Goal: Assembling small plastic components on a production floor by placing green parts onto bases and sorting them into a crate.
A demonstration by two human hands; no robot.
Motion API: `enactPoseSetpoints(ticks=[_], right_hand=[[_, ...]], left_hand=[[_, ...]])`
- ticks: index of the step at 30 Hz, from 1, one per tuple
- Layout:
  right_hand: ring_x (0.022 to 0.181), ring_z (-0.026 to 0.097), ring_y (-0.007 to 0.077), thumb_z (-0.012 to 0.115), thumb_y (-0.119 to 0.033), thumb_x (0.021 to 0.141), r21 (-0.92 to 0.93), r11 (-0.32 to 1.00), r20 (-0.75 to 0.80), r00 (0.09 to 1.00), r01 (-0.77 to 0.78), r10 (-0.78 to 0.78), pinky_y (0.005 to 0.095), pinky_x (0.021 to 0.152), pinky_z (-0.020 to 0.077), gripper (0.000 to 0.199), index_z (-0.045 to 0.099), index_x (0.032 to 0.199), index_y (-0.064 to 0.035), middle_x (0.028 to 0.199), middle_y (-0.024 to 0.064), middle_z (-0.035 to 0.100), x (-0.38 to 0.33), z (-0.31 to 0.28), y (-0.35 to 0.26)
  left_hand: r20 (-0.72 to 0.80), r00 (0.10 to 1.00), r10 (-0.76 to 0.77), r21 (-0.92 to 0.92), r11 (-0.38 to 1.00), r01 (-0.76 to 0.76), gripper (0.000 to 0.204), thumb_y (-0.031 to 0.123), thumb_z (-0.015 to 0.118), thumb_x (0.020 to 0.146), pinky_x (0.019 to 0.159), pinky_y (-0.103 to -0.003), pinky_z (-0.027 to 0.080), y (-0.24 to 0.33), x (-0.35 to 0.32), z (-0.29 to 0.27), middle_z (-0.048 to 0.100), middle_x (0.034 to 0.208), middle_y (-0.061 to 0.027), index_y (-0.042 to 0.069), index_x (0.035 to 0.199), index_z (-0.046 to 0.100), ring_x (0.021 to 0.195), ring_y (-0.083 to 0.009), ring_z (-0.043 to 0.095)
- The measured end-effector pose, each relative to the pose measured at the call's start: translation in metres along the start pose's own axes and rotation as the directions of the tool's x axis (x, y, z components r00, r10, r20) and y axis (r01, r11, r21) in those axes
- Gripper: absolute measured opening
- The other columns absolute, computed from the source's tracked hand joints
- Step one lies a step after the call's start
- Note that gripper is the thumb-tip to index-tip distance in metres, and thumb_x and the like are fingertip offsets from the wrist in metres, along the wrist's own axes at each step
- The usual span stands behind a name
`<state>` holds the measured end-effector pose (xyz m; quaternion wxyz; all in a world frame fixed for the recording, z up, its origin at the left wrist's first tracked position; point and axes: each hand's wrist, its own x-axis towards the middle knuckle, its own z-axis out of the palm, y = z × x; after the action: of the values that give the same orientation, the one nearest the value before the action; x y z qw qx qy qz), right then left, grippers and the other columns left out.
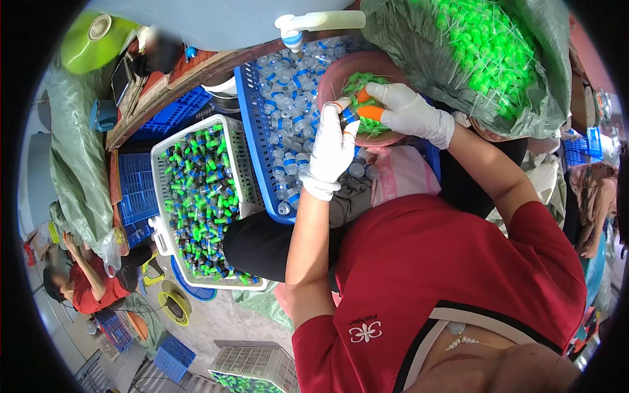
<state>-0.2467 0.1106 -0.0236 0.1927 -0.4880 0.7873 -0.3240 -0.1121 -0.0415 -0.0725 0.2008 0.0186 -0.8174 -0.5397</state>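
Both my hands wear white gloves and meet over a pink bowl [327,85] of bright green pieces with thin clear stems [373,129]. My left hand [331,147] is closed on a small bottle [349,116] with a blue band, pinched between thumb and fingers. Orange covers sit on the fingertips of my right hand [409,111], which is curled beside that bottle; whatever its fingers pinch is too small to make out. Beneath the bowl, a blue crate [252,124] holds many small clear bottles with blue bands [282,98].
At my left stands a white basket [159,170] full of small green-topped bottles. A grey-green sack [406,33] of green stemmed pieces lies open at the upper right. A white tap [314,23] juts above the crate. Another person [98,288] sits far left; a grey crate [255,360] stands behind.
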Motion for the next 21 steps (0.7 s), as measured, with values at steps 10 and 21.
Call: enactPoseSetpoints(ticks=[10, 21], right_hand=[[0.094, 0.064, 0.0358, 0.058, -0.015, 0.087, 0.290, 0.956, 0.050, 0.998, 0.029, -0.046, 0.0398, 0.081, 0.0505, 0.027, 0.059, 0.111, -0.0024, 0.099, 0.0196, 0.067, 0.013, 0.029, 0.019], [0.110, 0.059, 0.0390, 0.062, -0.014, 0.084, -0.264, 0.961, 0.036, 0.997, 0.080, -0.073, 0.0417, 0.096, 0.0469, 0.031, 0.064, 0.114, -0.0051, 0.122, 0.0228, 0.060, 0.025, 0.091, 0.084]], left_hand=[[-0.039, 0.999, 0.013, 0.097, 0.995, -0.009, 0.037, 0.004, 0.058, 0.092, 0.091, -0.038, 0.047, -0.002, -0.010, -0.006, 0.056, 0.112, -0.0208, -0.002, 0.127, 0.048, 0.103, -0.0359, 0.058], [-0.478, 0.869, 0.131, 0.854, 0.301, 0.424, 0.036, 0.008, 0.067, 0.075, 0.078, -0.048, 0.047, -0.034, -0.039, -0.101, 0.060, 0.096, -0.0164, 0.002, 0.109, 0.060, 0.090, -0.0360, 0.057]])
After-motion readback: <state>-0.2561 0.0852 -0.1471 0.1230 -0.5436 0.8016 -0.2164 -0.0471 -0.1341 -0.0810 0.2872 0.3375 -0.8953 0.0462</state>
